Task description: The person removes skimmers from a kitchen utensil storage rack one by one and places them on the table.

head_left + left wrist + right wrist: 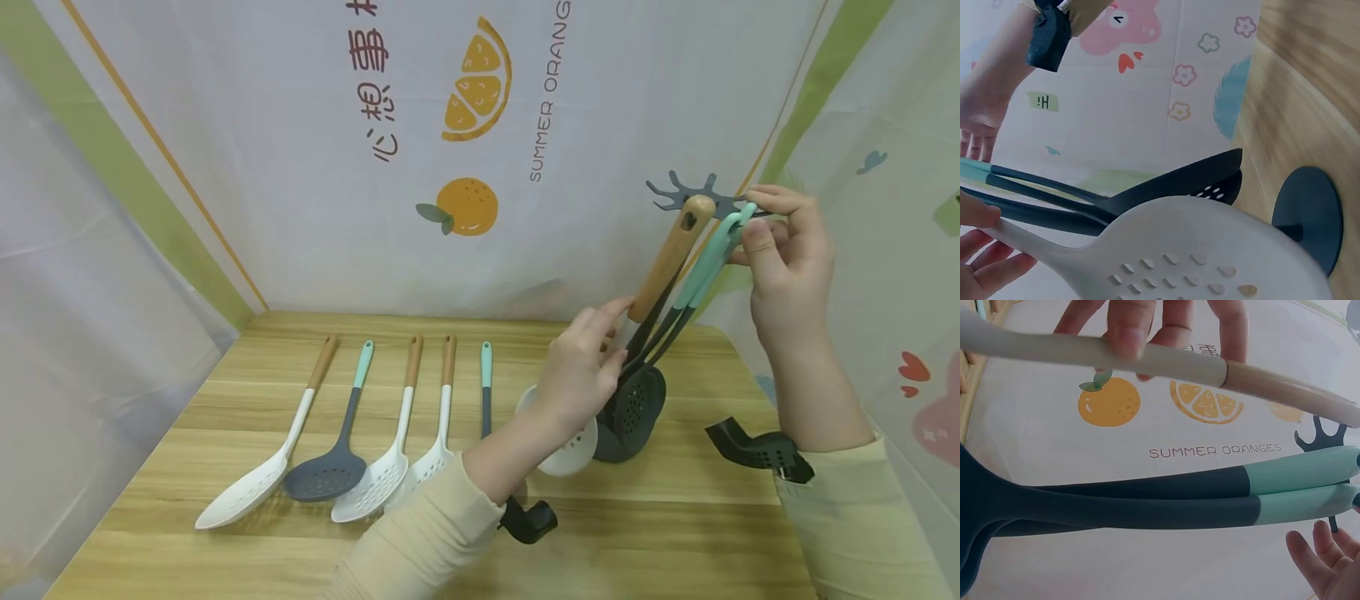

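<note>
My left hand (577, 367) pinches the white neck of a skimmer (1197, 262) with a wooden handle. Its perforated white head hangs low, near the tabletop. Up at the top of a dark utensil rack (678, 196) with curved prongs, my right hand (791, 250) has thumb and fingers around one prong, close to the handle ends. Two mint-handled utensils (701, 262) hang beside that hand, their dark heads down by the rack's round base (1310, 219). Whether the skimmer's handle is still on a prong cannot be told.
Left on the wooden table (637, 533) lie a white spoon (251, 492), a dark skimmer (326, 475), a white skimmer (378, 483), a white slotted utensil (435, 458) and a mint-handled utensil (486, 375), partly behind the left arm. A printed curtain (300, 167) stands behind.
</note>
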Demonstrator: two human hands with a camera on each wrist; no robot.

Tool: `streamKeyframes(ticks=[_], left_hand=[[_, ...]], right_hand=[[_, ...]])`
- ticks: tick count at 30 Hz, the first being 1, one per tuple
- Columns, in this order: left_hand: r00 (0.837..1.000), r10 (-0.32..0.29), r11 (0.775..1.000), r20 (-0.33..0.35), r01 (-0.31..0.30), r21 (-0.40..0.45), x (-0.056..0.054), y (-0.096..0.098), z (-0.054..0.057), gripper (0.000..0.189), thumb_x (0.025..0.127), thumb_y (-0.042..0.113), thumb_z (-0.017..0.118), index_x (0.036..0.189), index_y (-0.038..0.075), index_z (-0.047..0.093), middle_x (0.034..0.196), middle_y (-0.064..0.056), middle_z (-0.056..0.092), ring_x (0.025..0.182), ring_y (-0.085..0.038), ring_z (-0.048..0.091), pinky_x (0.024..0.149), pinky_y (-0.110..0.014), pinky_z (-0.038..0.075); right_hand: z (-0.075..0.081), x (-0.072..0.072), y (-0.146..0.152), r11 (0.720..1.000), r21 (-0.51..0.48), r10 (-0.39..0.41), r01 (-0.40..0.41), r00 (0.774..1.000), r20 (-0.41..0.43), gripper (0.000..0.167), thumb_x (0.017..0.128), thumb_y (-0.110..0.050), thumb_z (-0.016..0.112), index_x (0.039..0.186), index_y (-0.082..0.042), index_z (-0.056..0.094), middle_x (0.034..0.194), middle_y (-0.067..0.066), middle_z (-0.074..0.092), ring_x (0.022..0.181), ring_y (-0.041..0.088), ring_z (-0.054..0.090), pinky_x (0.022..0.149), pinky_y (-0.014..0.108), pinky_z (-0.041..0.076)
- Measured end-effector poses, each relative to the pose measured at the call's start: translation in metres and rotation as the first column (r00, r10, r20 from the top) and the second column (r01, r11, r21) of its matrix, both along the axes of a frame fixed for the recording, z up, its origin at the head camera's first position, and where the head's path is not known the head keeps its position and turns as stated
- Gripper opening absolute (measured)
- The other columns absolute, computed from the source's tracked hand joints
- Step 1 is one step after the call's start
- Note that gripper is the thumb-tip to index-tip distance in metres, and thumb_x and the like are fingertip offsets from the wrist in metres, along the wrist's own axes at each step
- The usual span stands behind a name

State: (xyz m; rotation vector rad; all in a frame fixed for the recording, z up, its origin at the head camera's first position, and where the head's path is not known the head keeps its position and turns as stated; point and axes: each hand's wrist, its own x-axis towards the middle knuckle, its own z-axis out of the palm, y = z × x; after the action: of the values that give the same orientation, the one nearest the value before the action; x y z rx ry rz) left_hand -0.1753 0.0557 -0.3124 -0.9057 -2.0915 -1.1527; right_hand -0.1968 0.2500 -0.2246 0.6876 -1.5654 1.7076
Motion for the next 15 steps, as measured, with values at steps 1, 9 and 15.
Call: streamKeyframes(ticks=[1,9,15], left_hand=[[1.000,-0.001,1.000,0.001,0.001,-0.005,0.000,-0.002,0.001,0.056,0.083,-0.005,0.069,0.135,0.007,0.050,0.097,-0.008,0.059,0.083,-0.016,0.063,0.071,-0.011,0.046],[1.000,-0.027,0.998,-0.016,0.026,-0.060,0.006,-0.021,0.007,0.055,0.083,-0.007,0.068,0.134,0.004,0.051,0.095,-0.008,0.058,0.081,-0.016,0.060,0.066,-0.013,0.045],[0.999,-0.051,0.996,0.018,0.052,-0.066,0.010,-0.034,0.013,0.055,0.085,-0.008,0.066,0.136,0.004,0.050,0.099,-0.009,0.058,0.085,-0.019,0.062,0.069,-0.015,0.048]], right_hand=[[0.000,0.000,0.000,1.000,-0.004,0.004,-0.004,1.000,0.002,0.026,0.091,-0.015,0.066,0.112,0.001,0.061,0.122,0.013,0.049,0.082,0.014,0.057,0.066,0.016,0.051],[0.000,-0.001,0.000,1.000,-0.003,0.011,-0.011,1.000,-0.002,0.030,0.090,-0.017,0.067,0.112,0.002,0.060,0.122,0.012,0.049,0.082,0.014,0.057,0.066,0.016,0.051],[0.000,0.000,0.000,1.000,0.015,0.000,0.000,1.000,-0.004,0.029,0.091,-0.015,0.066,0.113,0.002,0.060,0.122,0.013,0.049,0.082,0.014,0.057,0.067,0.016,0.051]])
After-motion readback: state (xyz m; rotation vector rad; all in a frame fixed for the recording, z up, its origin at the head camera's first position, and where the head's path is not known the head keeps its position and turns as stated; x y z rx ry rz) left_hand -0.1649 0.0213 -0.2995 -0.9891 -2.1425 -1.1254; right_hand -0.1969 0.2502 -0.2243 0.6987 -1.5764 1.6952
